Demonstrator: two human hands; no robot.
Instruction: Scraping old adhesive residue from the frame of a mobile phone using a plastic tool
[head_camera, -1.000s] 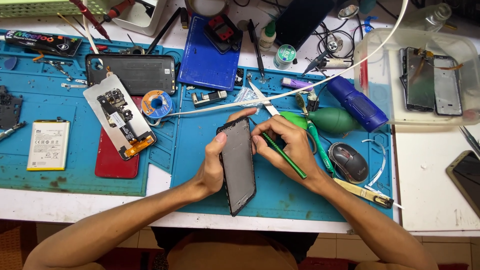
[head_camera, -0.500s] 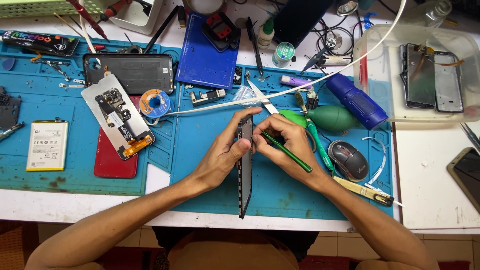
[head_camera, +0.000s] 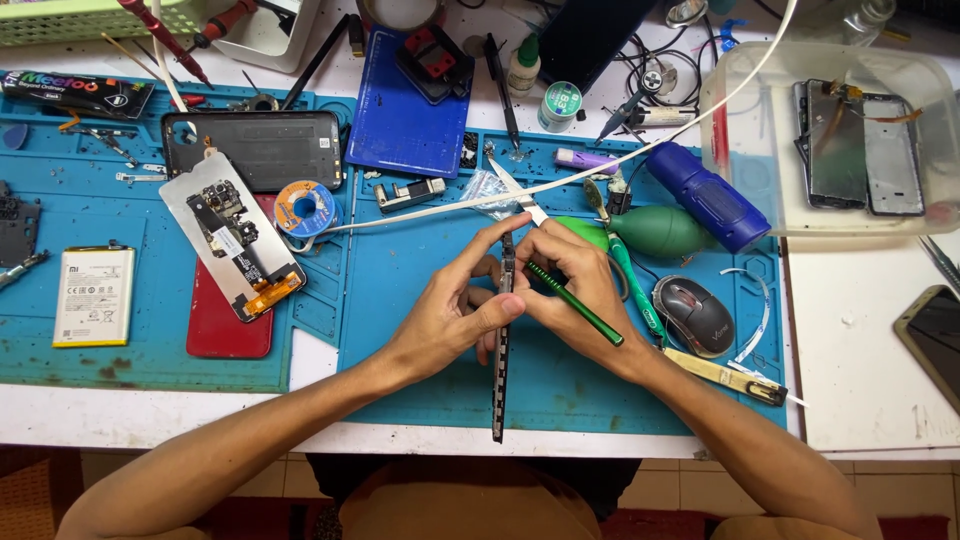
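Right now the left hand (head_camera: 450, 315) pinches the thin phone screen (head_camera: 500, 350) on its edge at the mat's middle; the right hand (head_camera: 575, 290) grips a green tool (head_camera: 575, 303) at 3 o'clock — one hard push might crack it.

Phone panel (head_camera: 498, 380) held edge-on over the mat's (head_camera: 420, 230) near edge, between left hand (head_camera: 450, 315) and right hand (head_camera: 575, 290). Mouse (head_camera: 693, 315) right of them; battery (head_camera: 93, 296) at mat's left edge; tray (head_camera: 745, 120) at far right corner.
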